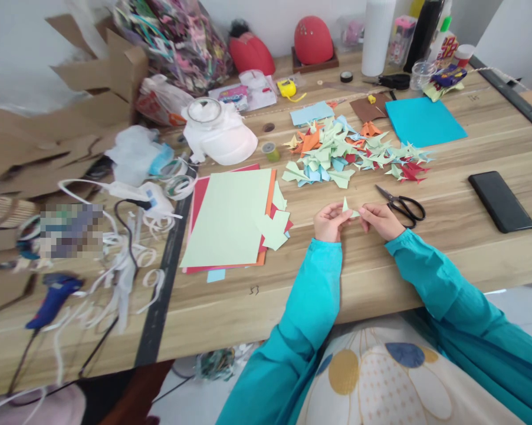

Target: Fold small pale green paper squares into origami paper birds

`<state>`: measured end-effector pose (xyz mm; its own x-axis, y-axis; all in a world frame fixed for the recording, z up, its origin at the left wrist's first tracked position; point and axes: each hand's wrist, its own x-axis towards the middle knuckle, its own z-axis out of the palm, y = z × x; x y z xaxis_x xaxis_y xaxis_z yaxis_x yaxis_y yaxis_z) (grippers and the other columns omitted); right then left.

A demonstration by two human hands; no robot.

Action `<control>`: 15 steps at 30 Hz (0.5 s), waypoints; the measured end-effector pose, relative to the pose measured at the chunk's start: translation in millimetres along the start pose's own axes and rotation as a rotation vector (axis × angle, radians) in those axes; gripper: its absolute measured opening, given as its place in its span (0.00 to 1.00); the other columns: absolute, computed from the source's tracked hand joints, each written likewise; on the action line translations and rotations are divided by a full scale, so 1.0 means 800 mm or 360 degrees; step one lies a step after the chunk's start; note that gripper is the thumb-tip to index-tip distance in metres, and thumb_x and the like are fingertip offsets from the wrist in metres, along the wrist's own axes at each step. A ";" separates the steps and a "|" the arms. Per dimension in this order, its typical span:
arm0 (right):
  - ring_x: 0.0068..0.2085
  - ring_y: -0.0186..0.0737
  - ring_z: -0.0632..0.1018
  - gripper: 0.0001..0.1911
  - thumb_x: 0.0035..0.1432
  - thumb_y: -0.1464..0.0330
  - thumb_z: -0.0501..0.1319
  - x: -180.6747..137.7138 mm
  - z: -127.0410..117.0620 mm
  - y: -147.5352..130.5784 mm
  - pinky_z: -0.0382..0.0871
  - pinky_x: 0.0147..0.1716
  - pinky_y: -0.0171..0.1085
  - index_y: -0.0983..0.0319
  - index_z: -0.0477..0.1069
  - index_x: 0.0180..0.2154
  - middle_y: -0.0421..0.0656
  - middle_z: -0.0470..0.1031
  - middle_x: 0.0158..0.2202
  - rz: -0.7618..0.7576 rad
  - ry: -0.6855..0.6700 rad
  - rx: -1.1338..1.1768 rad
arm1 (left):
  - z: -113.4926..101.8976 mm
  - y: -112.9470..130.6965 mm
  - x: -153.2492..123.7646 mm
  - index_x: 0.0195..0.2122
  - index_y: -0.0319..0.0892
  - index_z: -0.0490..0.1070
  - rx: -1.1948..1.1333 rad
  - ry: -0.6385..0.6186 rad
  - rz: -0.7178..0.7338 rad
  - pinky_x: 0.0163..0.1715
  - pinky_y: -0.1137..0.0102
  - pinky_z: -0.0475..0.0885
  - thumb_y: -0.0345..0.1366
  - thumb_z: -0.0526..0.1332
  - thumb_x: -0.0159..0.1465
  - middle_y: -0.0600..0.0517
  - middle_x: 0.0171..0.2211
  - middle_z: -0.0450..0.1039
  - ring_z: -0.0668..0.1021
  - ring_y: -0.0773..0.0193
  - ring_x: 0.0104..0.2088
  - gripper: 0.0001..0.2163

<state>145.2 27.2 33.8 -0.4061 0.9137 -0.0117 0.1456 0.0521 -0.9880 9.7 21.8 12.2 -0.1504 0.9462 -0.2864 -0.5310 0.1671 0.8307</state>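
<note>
Between my two hands is a small folded piece of pale green paper [346, 206], with one pointed tip standing up. My left hand [330, 220] pinches its left side between thumb and fingers. My right hand [381, 220] has its fingertips closed on the paper's right end. Beside my right hand lie black-handled scissors [407, 208], blades pointing to the upper left. Beyond my hands is a pile of folded paper cranes [328, 147] in green, orange, blue and red. Left of my left hand, coloured paper sheets [230, 215] lie stacked, small cut green pieces [275, 230] at their right edge.
A black phone [501, 201] lies at the right. At the back are a blue paper square [425, 121], a yellow tape measure [286, 88] and a white bottle [378, 38]. On the left are a blue glue gun [56, 295], cords, white strips and a cardboard box [120, 71].
</note>
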 end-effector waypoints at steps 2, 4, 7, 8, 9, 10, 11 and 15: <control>0.19 0.29 0.63 0.22 0.52 0.51 0.54 -0.001 0.000 -0.001 0.58 0.21 0.32 0.63 0.62 0.19 0.37 0.64 0.14 -0.0024 -0.0029 -0.0083 | -0.002 -0.002 0.001 0.27 0.37 0.71 0.0042 -0.0017 0.0036 0.18 0.74 0.67 0.34 0.71 0.32 0.55 0.17 0.72 0.74 0.68 0.18 0.19; 0.19 0.29 0.63 0.22 0.52 0.52 0.54 -0.001 0.001 -0.001 0.57 0.21 0.32 0.63 0.62 0.19 0.37 0.64 0.15 -0.0057 -0.0053 -0.0168 | -0.003 -0.003 0.001 0.27 0.37 0.71 0.0106 -0.0051 0.0084 0.18 0.74 0.67 0.35 0.71 0.33 0.56 0.16 0.71 0.72 0.70 0.17 0.18; 0.20 0.29 0.64 0.23 0.53 0.52 0.53 -0.001 0.002 0.004 0.58 0.22 0.32 0.63 0.62 0.18 0.37 0.64 0.15 -0.0090 -0.0085 -0.0178 | -0.004 -0.003 0.002 0.27 0.37 0.72 0.0135 -0.0119 0.0040 0.19 0.74 0.67 0.35 0.71 0.33 0.55 0.16 0.71 0.71 0.71 0.16 0.18; 0.20 0.30 0.64 0.23 0.53 0.52 0.53 -0.001 0.001 0.005 0.58 0.23 0.32 0.63 0.62 0.18 0.37 0.64 0.15 -0.0094 -0.0086 -0.0164 | -0.004 -0.002 0.001 0.27 0.37 0.72 0.0122 -0.0140 0.0003 0.19 0.74 0.67 0.35 0.71 0.33 0.55 0.17 0.71 0.71 0.71 0.17 0.19; 0.20 0.30 0.64 0.23 0.53 0.52 0.53 -0.001 0.001 0.006 0.58 0.23 0.32 0.63 0.63 0.18 0.37 0.64 0.15 -0.0095 -0.0083 -0.0151 | -0.003 -0.002 0.001 0.27 0.37 0.72 0.0106 -0.0158 -0.0031 0.19 0.74 0.67 0.35 0.71 0.32 0.55 0.17 0.72 0.72 0.71 0.17 0.19; 0.20 0.30 0.64 0.23 0.53 0.52 0.53 -0.001 0.001 0.006 0.58 0.23 0.32 0.63 0.63 0.18 0.37 0.64 0.15 -0.0095 -0.0078 -0.0139 | -0.002 -0.001 0.000 0.27 0.37 0.72 0.0092 -0.0172 -0.0057 0.19 0.74 0.67 0.36 0.71 0.32 0.55 0.18 0.72 0.72 0.71 0.17 0.19; 0.20 0.30 0.64 0.23 0.53 0.52 0.54 0.000 0.000 0.006 0.58 0.23 0.32 0.63 0.63 0.18 0.37 0.64 0.15 -0.0095 -0.0079 -0.0125 | -0.002 -0.001 0.000 0.27 0.37 0.71 0.0081 -0.0187 -0.0076 0.19 0.74 0.67 0.36 0.71 0.33 0.55 0.18 0.72 0.72 0.71 0.17 0.19; 0.20 0.30 0.65 0.23 0.52 0.52 0.55 -0.001 -0.001 0.003 0.59 0.23 0.32 0.63 0.63 0.17 0.38 0.64 0.15 -0.0066 -0.0142 -0.0054 | -0.004 -0.003 -0.001 0.24 0.37 0.71 0.0139 -0.0241 -0.0050 0.19 0.75 0.67 0.39 0.70 0.36 0.54 0.17 0.72 0.72 0.71 0.17 0.16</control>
<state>146.8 26.8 31.6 -0.4907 0.8712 0.0139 0.1568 0.1040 -0.9821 8.6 20.1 9.0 -0.0037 0.9699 -0.2433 -0.4581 0.2146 0.8626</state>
